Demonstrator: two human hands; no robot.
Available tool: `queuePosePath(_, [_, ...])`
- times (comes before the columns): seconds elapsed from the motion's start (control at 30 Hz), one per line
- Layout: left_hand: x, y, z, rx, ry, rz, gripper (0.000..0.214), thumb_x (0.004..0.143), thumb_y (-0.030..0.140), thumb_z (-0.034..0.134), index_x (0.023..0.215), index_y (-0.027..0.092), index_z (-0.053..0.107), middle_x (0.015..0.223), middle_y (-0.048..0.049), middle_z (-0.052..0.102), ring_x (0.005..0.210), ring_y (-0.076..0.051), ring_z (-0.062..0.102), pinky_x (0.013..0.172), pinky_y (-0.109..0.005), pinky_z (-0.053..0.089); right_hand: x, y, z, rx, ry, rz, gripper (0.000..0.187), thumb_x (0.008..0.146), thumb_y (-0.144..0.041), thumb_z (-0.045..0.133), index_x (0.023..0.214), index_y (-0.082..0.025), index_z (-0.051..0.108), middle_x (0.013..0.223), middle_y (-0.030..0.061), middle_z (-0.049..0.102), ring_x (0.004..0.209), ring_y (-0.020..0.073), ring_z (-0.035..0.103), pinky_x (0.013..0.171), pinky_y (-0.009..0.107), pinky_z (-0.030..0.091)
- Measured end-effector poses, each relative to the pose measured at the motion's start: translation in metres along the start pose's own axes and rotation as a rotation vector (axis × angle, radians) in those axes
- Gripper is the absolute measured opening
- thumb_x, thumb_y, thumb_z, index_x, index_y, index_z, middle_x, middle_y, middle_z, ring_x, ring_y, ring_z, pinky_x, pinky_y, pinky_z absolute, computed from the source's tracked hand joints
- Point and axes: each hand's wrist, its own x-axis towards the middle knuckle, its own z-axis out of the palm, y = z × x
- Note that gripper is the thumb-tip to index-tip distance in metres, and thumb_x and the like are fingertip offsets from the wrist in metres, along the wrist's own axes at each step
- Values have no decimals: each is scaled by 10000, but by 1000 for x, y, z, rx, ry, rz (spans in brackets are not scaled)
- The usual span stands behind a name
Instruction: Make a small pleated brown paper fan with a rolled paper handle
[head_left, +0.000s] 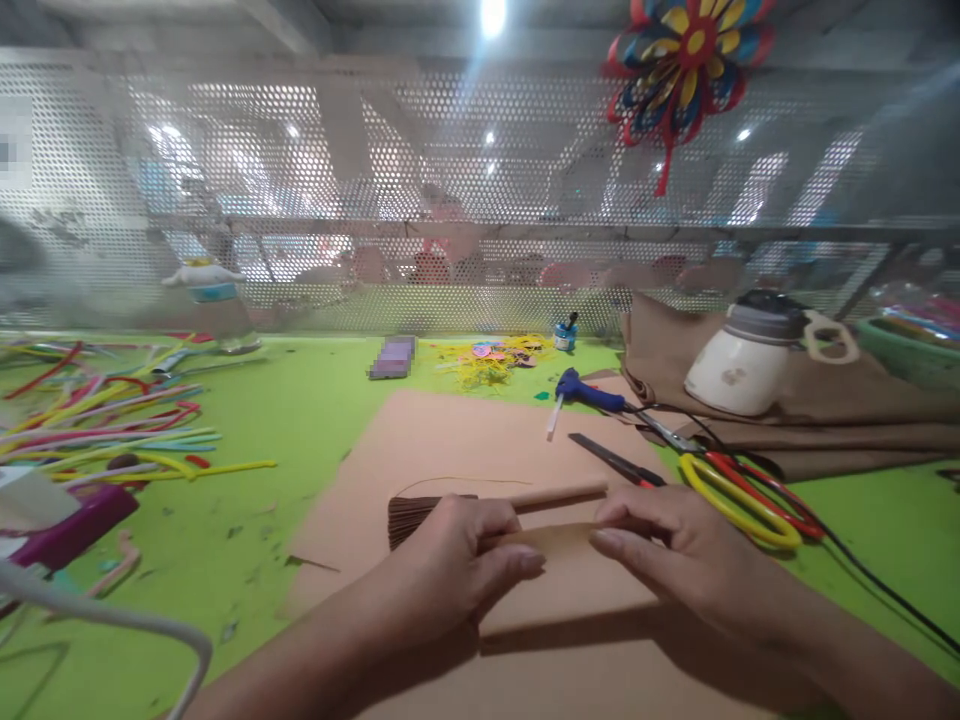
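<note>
A sheet of brown paper (pixel 570 580) is raised at its far edge between my two hands. My left hand (pixel 480 550) pinches that edge on the left, thumb on the near side. At the edge's right end, my right hand (pixel 667 545) pinches it the same way. Just beyond my fingers lies a rolled paper stick (pixel 566 494). Next to it is a pleated dark brown paper piece (pixel 412 515), partly covered by my left hand. Both rest on a larger brown paper sheet (pixel 420 430) spread over the green table.
Yellow-and-red-handled scissors (pixel 739 490), a dark-bladed knife (pixel 615 460) and a blue glue gun (pixel 592 390) with a cord lie to the right. A white bottle (pixel 739 360) stands on folded brown material (pixel 847 445). Colourful pipe cleaners (pixel 127 430) cover the left side.
</note>
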Motion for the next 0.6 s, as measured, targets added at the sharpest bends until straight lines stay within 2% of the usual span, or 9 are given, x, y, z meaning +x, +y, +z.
queuePosePath(0.13, [0,4,0,-5,8,-20,259,796,380,639,660,168,579,573,64,469,576,-101,397,511,-216,285,0,0,0,45,-11,9,249,914,-371,522,752,-202,605,706,-8,606,706,164,542,629,265,402])
queuePosePath(0.23, [0,6,-1,3,0,3,268,813,368,616,646,164,571,595,55,494,586,-100,406,521,-217,292,-1,0,0,59,-16,-6,238,918,-349,528,753,-196,606,711,-15,601,709,154,531,642,261,390])
queuePosePath(0.4, [-1,8,-3,-24,-40,7,275,833,343,586,629,168,532,593,57,452,583,-97,380,526,-216,287,0,-2,-3,86,-39,24,218,894,-329,554,737,-184,594,662,-19,568,653,144,495,588,253,370])
queuePosePath(0.5, [-1,6,-3,-26,-60,35,286,830,361,594,628,169,531,599,53,438,593,-102,385,531,-222,288,1,-5,-7,62,-80,3,165,880,-286,576,767,-181,635,727,1,636,699,158,552,623,256,397])
queuePosePath(0.6, [-1,6,-2,-8,-85,58,297,830,379,593,630,165,546,593,52,423,596,-106,383,530,-227,284,1,-11,-8,-47,-131,-86,143,887,-237,583,794,-192,681,796,9,691,759,169,597,665,261,408])
